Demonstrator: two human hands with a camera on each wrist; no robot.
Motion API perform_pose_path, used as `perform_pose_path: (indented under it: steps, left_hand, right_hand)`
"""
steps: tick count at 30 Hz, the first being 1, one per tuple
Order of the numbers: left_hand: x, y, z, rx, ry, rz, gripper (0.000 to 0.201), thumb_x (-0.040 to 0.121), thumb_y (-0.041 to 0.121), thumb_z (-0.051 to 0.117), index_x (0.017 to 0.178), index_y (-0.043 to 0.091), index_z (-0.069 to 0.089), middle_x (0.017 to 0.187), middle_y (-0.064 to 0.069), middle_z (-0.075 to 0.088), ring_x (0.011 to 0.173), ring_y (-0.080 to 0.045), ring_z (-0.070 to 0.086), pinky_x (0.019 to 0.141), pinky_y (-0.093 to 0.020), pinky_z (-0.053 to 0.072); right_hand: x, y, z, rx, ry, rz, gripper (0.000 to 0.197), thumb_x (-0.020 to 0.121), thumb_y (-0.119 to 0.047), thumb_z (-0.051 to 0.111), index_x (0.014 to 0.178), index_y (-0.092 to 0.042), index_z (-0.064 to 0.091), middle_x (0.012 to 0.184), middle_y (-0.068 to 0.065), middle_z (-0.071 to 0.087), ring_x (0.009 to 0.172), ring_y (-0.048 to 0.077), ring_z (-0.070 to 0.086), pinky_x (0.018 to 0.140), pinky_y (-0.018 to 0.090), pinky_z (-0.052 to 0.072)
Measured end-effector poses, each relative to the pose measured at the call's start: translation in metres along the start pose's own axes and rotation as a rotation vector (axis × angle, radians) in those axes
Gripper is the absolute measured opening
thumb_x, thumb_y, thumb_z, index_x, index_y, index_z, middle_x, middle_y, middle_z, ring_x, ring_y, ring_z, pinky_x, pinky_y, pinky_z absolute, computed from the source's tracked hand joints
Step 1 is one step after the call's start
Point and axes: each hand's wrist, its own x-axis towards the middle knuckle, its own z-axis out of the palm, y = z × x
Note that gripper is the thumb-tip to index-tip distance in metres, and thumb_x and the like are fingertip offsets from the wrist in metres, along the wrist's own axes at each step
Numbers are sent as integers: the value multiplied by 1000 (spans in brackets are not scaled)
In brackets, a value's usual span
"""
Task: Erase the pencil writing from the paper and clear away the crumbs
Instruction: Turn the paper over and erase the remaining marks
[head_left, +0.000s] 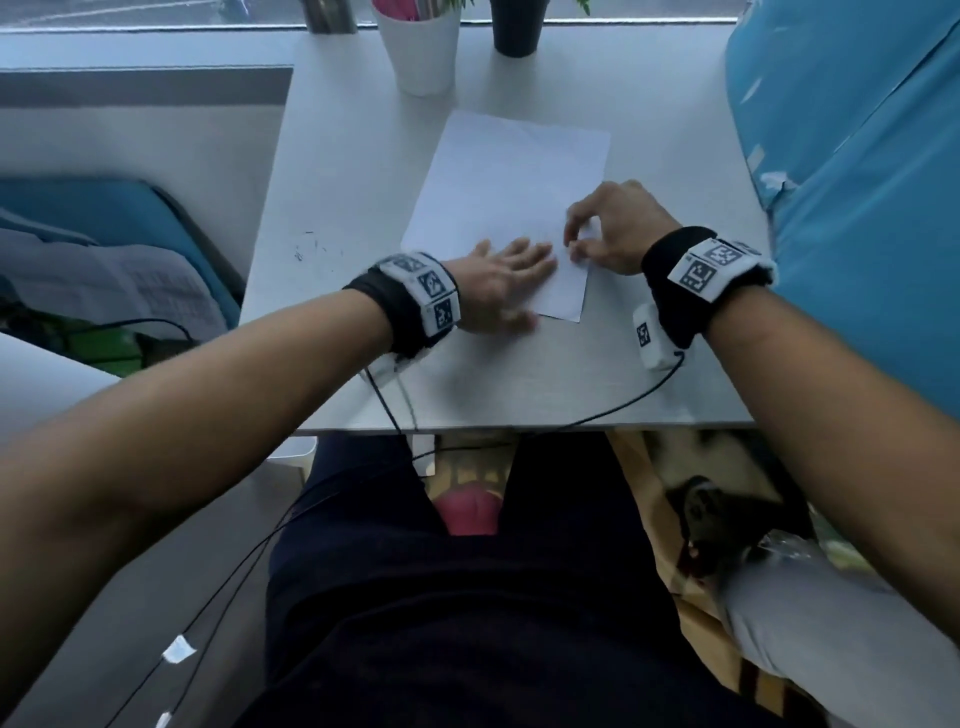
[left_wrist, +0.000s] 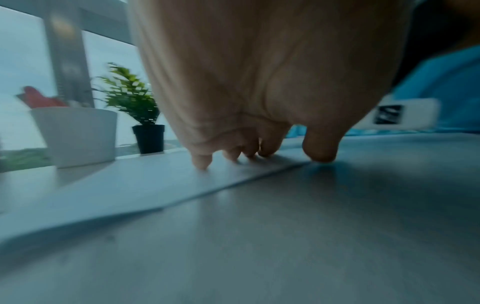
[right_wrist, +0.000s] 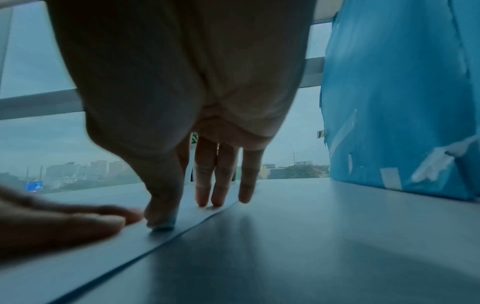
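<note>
While our left hand (head_left: 498, 280) lies spread flat on the paper (head_left: 511, 187) | right hand (head_left: 615, 228) pinches a small eraser (right_wrist: 164, 225), we judge | next: rub, then sweep crumbs off the surface (head_left: 519, 384).

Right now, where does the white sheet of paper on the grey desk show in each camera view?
Head: white sheet of paper lies centre, angled, both hands on its near end.
Left wrist: a pale band from lower left to centre, under the fingertips.
Right wrist: a strip at lower left, its edge running diagonally.
Shared landmark: the blue wrapped bundle on the right.
</note>
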Motion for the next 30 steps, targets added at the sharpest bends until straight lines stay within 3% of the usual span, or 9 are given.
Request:
perform_pose_path:
  steps: [3, 5, 9, 13, 15, 17, 19, 25, 30]
  left_hand:
    - [-12, 19, 23, -39, -4, 241, 73, 101, 49, 36, 158, 16, 1, 164, -5, -6, 151, -25, -7, 118, -50, -3]
    - [-15, 24, 21, -143, 4, 312, 70, 102, 47, 35, 157, 19, 2, 164, -3, -5, 151, -20, -8, 118, -44, -6]
    - [-15, 6, 11, -145, -11, 103, 73, 102, 51, 30, 157, 17, -4, 163, -5, -14, 149, -20, -15, 121, -47, -7]
    - [-31, -6, 11, -187, -103, 169, 70, 101, 52, 30, 157, 22, 2, 164, 0, -10, 149, -15, -13, 118, -39, -9]
    - [-37, -21, 7, -255, -53, 40, 71, 101, 53, 30, 157, 23, 1, 164, 1, -11, 150, -15, -13, 120, -38, -9]
    - [-42, -40, 5, -214, -42, -130, 73, 100, 55, 28, 157, 22, -4, 163, -2, -16, 150, -20, -15, 121, -43, -7]
    - [-45, -55, 9, -133, -43, -207, 75, 100, 57, 27, 156, 21, -7, 162, -3, -20, 149, -22, -16, 119, -45, -7]
    - [-21, -21, 10, 15, 38, -144, 87, 98, 60, 30, 155, 6, -7, 162, -11, -15, 150, -24, -13, 121, -39, -8]
    - [9, -11, 2, -94, -34, -38, 79, 100, 57, 29, 156, 15, -8, 163, -5, -15, 150, -19, -14, 121, -45, -6]
  right_hand:
    - [4, -2, -4, 5, -7, 21, 9, 76, -25, 75, 79, -32, 71, 96, 4, 68, 95, 21, 52, 85, 34, 46]
    - [6, -4, -7, 5, -17, 15, 11, 74, -26, 78, 75, -34, 70, 97, 3, 70, 97, 24, 57, 85, 35, 49]
    - [9, -3, -1, 31, 9, 14, 10, 77, -29, 77, 79, -36, 71, 98, 3, 68, 93, 22, 55, 82, 31, 45]
    - [12, -5, 2, 43, 5, 14, 9, 79, -27, 76, 83, -33, 72, 102, 4, 66, 96, 22, 50, 82, 30, 42]
    - [11, -2, -2, 35, -24, 23, 11, 79, -25, 76, 79, -33, 70, 103, 4, 66, 100, 21, 49, 85, 32, 44]
    - [10, 2, -6, 36, -54, 39, 11, 79, -21, 75, 79, -30, 69, 109, 6, 66, 107, 23, 48, 89, 35, 44]
    - [9, 3, -10, 19, -93, 45, 8, 81, -19, 73, 84, -24, 69, 111, 8, 64, 114, 25, 46, 88, 35, 42]
    - [7, -16, -5, 24, -57, -16, 9, 88, -12, 64, 95, -10, 68, 103, 14, 62, 110, 27, 49, 77, 28, 37]
    - [3, -17, -3, 12, -80, -43, 11, 89, -17, 63, 99, -13, 66, 95, 7, 56, 110, 26, 48, 78, 27, 36]
